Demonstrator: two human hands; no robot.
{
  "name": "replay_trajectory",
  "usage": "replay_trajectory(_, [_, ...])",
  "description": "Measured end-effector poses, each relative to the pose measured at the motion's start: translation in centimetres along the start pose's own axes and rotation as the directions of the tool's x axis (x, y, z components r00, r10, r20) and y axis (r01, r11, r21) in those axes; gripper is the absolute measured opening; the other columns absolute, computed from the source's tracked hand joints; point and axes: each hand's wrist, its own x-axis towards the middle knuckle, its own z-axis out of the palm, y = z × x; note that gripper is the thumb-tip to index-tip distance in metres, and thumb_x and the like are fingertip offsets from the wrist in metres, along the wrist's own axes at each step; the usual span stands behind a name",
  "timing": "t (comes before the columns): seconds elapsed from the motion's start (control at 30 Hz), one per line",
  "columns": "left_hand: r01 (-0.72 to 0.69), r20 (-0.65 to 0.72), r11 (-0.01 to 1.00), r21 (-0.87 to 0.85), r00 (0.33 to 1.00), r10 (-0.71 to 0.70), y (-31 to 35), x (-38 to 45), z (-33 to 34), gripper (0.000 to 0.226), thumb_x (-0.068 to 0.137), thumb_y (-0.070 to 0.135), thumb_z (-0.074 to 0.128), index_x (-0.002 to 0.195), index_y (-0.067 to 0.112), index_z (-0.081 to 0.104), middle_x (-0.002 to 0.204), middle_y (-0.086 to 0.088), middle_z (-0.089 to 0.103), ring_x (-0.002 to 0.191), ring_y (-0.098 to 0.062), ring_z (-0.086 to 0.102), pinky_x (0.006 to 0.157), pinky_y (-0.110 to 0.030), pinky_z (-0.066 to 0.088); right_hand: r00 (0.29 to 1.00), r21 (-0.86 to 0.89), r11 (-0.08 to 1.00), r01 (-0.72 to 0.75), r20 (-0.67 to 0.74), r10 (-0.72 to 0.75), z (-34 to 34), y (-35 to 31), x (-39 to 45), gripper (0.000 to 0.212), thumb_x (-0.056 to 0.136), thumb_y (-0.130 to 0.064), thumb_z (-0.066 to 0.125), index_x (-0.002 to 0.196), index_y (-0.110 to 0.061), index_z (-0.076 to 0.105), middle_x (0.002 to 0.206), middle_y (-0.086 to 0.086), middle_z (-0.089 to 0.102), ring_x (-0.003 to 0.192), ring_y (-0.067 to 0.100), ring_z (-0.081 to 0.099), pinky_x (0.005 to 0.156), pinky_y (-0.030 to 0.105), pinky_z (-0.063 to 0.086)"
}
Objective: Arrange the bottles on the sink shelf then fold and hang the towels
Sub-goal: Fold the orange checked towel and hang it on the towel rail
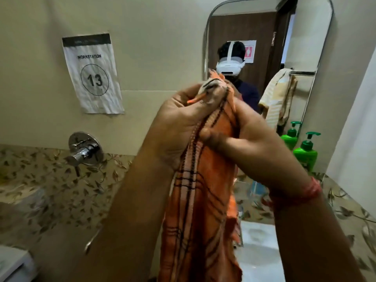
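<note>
An orange towel [203,210] with dark check lines hangs down in front of me, gathered lengthwise. My left hand [179,127] pinches its top edge near the corner. My right hand [250,143] grips the towel just beside it, thumb pressed across the cloth. Both hands are raised at chest height before the mirror. A green pump bottle [305,153] stands at the right by the mirror, with its reflection behind it. A striped cream towel [278,96] shows in the mirror, draped over a rail.
A mirror [264,58] fills the upper right and reflects a person with a headset. A chrome tap handle [85,149] sits on the wall at left, under a paper sign [92,74] reading workstation 13. Patterned tiles run along the lower wall. A white basin [258,241] lies below.
</note>
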Motion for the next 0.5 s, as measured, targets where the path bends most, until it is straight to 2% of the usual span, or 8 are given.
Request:
replay_trajectory(0.03, [-0.006, 0.028, 0.999, 0.053, 1.0, 0.004, -0.1, -0.1, 0.0, 0.007, 0.085, 0.015, 0.066, 0.088, 0.013, 0.072, 0.076, -0.003, 0.073, 0.067, -0.013, 0.07, 0.062, -0.025, 0.058, 0.999, -0.077, 0.996, 0.035, 0.033, -0.032, 0.0, -0.6, 0.7, 0.038, 0.089, -0.023, 0.07, 0.124, -0.012, 0.059, 0.107, 0.002, 0.07, 0.098, 0.015, 0.07, 0.084, 0.035, 0.059])
replay_trajectory(0.1, [0.031, 0.022, 0.992, 0.12, 0.999, -0.034, -0.5, -0.2, -1.0, 0.027, 0.077, 0.025, 0.073, 0.101, 0.014, 0.071, 0.091, -0.009, 0.075, 0.084, -0.021, 0.073, 0.074, -0.032, 0.059, 0.987, -0.17, 0.982, 0.08, -0.128, -0.102, 0.1, -1.3, 1.6, 0.017, 0.094, -0.019, 0.065, 0.108, -0.01, 0.069, 0.094, 0.003, 0.072, 0.087, 0.015, 0.07, 0.081, 0.038, 0.059])
replay_trajectory(0.17, [0.148, 0.043, 0.97, 0.191, 0.986, -0.159, -1.5, -0.8, -2.5, 0.045, 0.076, 0.025, 0.078, 0.116, 0.009, 0.066, 0.107, -0.014, 0.073, 0.097, -0.026, 0.071, 0.083, -0.037, 0.058, 0.96, -0.136, 0.988, 0.078, -0.256, -0.111, -0.1, -0.4, 1.9, 0.016, 0.095, -0.021, 0.063, 0.099, -0.007, 0.07, 0.09, 0.011, 0.073, 0.084, 0.023, 0.07, 0.079, 0.043, 0.057])
replay_trajectory(0.23, [0.238, 0.069, 0.943, 0.234, 0.963, -0.26, -2.5, -1.9, -3.2, 0.037, 0.081, 0.017, 0.076, 0.116, 0.008, 0.068, 0.107, -0.016, 0.074, 0.094, -0.027, 0.072, 0.082, -0.039, 0.06, 0.936, -0.088, 0.992, 0.087, -0.334, -0.111, 0.0, -0.6, 2.1, 0.017, 0.095, -0.023, 0.063, 0.095, -0.008, 0.07, 0.091, 0.02, 0.071, 0.086, 0.034, 0.07, 0.08, 0.052, 0.057])
replay_trajectory(0.3, [0.288, 0.048, 0.932, 0.221, 0.951, -0.306, -3.0, -2.8, -3.7, 0.026, 0.085, 0.02, 0.07, 0.109, 0.011, 0.072, 0.1, -0.015, 0.074, 0.085, -0.026, 0.072, 0.076, -0.038, 0.062, 0.918, -0.031, 0.998, 0.062, -0.391, -0.069, -0.6, -0.8, 2.4, 0.012, 0.095, -0.024, 0.062, 0.091, -0.015, 0.069, 0.093, 0.019, 0.071, 0.089, 0.035, 0.07, 0.083, 0.055, 0.056])
replay_trajectory(0.37, [0.264, 0.025, 0.953, 0.148, 0.962, -0.271, -2.9, -3.3, -3.7, 0.022, 0.088, 0.024, 0.065, 0.105, 0.012, 0.072, 0.095, -0.014, 0.074, 0.08, -0.025, 0.072, 0.072, -0.036, 0.061, 0.92, 0.018, 0.999, 0.038, -0.391, -0.028, -1.1, -1.0, 2.7, 0.01, 0.096, -0.024, 0.062, 0.093, -0.019, 0.07, 0.093, 0.011, 0.073, 0.09, 0.028, 0.072, 0.087, 0.051, 0.057])
replay_trajectory(0.43, [0.218, 0.004, 0.975, 0.051, 0.976, -0.219, -2.2, -3.4, -2.9, 0.023, 0.091, 0.023, 0.063, 0.107, 0.009, 0.071, 0.097, -0.016, 0.074, 0.084, -0.027, 0.073, 0.076, -0.038, 0.061, 0.941, -0.13, 0.991, 0.006, -0.335, -0.05, -1.4, -0.7, 2.9, 0.014, 0.096, -0.026, 0.062, 0.101, -0.017, 0.072, 0.096, 0.004, 0.074, 0.092, 0.019, 0.071, 0.089, 0.045, 0.056])
replay_trajectory(0.5, [0.151, 0.001, 0.988, 0.035, 0.989, -0.151, -1.5, -3.3, -1.8, 0.024, 0.092, 0.023, 0.061, 0.109, 0.01, 0.072, 0.104, -0.018, 0.074, 0.092, -0.03, 0.073, 0.083, -0.04, 0.06, 0.967, -0.252, 0.968, -0.001, -0.248, -0.064, -1.2, -0.3, 2.9, 0.018, 0.096, -0.025, 0.063, 0.108, -0.015, 0.071, 0.1, -0.001, 0.074, 0.096, 0.013, 0.069, 0.093, 0.041, 0.054])
